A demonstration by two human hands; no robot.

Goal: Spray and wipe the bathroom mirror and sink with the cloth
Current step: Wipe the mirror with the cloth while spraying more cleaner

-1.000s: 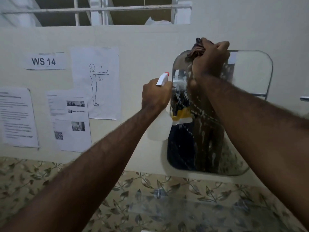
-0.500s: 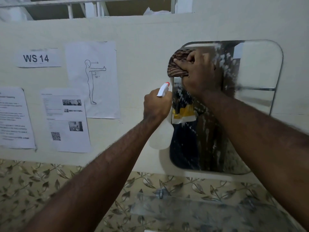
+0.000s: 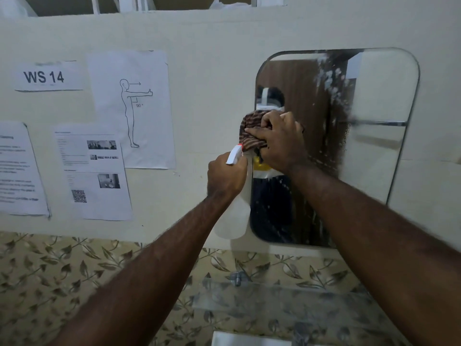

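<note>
A rounded mirror (image 3: 379,101) hangs on the cream wall, with foam spots and streaks across its middle and lower part. My right hand (image 3: 280,142) presses a brown striped cloth (image 3: 249,136) against the mirror's left edge, at mid height. Just below and left of it, my left hand (image 3: 224,177) grips a white spray bottle (image 3: 234,221) with a red-tipped nozzle, held beside the mirror's lower left corner. A white sink rim (image 3: 249,340) shows at the bottom edge of the view.
A glass shelf (image 3: 274,295) with a metal bracket juts out under the mirror, over leaf-patterned tiles (image 3: 50,270). Paper sheets, one marked "WS 14" (image 3: 45,76), are stuck to the wall on the left. A barred opening runs along the top.
My right hand has dragged the cloth down from the mirror's top left corner to mid height on its left edge. The upper left of the mirror now looks wiped. The left hand keeps the bottle.
</note>
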